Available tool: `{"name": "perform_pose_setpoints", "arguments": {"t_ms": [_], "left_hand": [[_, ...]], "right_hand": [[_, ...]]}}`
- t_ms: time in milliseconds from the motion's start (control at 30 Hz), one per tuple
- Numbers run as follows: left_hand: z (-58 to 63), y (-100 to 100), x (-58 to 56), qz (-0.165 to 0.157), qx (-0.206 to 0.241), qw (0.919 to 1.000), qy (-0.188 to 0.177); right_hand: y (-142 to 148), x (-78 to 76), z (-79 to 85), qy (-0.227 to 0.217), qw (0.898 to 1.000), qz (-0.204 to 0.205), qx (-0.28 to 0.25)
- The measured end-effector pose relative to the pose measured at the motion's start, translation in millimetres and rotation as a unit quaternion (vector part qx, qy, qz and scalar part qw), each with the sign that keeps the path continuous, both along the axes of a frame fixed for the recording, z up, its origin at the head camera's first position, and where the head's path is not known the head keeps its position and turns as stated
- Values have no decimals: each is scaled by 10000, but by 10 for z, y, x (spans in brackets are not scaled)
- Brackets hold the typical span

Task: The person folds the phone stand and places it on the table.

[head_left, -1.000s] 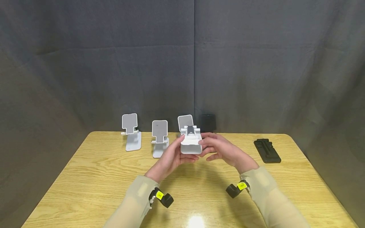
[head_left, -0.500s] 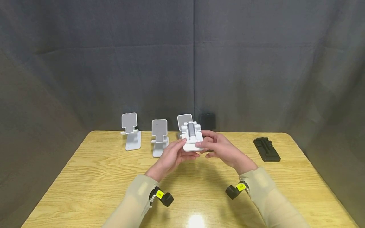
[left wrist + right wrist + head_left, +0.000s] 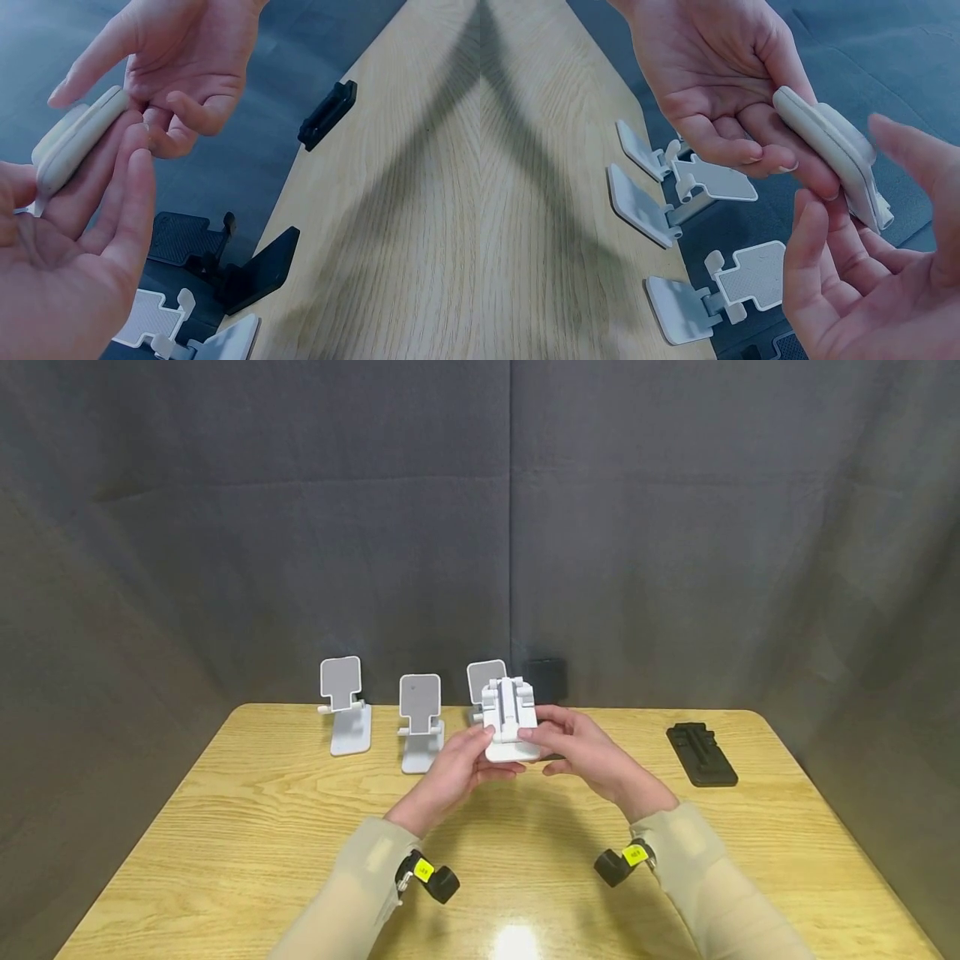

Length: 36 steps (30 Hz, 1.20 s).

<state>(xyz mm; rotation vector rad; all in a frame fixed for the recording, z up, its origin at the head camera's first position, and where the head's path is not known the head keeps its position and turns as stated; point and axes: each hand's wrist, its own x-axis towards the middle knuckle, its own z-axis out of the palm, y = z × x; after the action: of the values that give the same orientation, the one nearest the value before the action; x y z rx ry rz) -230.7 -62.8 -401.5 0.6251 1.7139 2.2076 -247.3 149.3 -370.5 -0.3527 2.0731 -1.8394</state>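
A white phone stand, folded flat, is held above the table between both hands, its hinged side up in the head view. My left hand grips its left side, thumb on top and fingers underneath. My right hand holds the right side, its thumb by the near right edge and its fingers behind and below. Both wrist views show the stand edge-on; the left wrist view has the left hand at lower left, with the right hand above. In the right wrist view, the left hand supports it from below.
Opened white phone stands line the table's back edge. Right of them stands an opened black phone stand, partly hidden by the right hand. A folded black phone stand lies at far right. Dark curtain hangs behind the wooden table.
The held phone stand has turned so its hinged side faces up more, and its parts now lie flatter. Both hands have kept nearly the same place. The other stands have not moved.
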Motion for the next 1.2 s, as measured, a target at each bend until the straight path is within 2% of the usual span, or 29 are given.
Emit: {"name": "perform_pose_setpoints", "arguments": {"t_ms": [267, 600, 800, 900, 1100, 1200], "left_hand": [[-31, 24, -4, 43, -153, 9999, 3], [-33, 89, -11, 74, -330, 9989, -322], [-42, 75, -13, 505, -636, 9959, -398], [-50, 51, -17, 721, -714, 9938, -456], [-50, 2, -26, 797, -901, 9921, -367], [-47, -20, -32, 828, -995, 9910, -354]], "right_hand": [[-15, 7, -26, 78, 9998, -180, -55], [3, 8, -47, 308, 9981, -501, 159], [126, -25, -46, 228, 9970, -692, 248], [194, -35, -55, 142, 9969, -771, 118], [316, -61, -84, -18, 9955, -909, -264], [394, -77, -88, -44, 9947, -992, -282]]}}
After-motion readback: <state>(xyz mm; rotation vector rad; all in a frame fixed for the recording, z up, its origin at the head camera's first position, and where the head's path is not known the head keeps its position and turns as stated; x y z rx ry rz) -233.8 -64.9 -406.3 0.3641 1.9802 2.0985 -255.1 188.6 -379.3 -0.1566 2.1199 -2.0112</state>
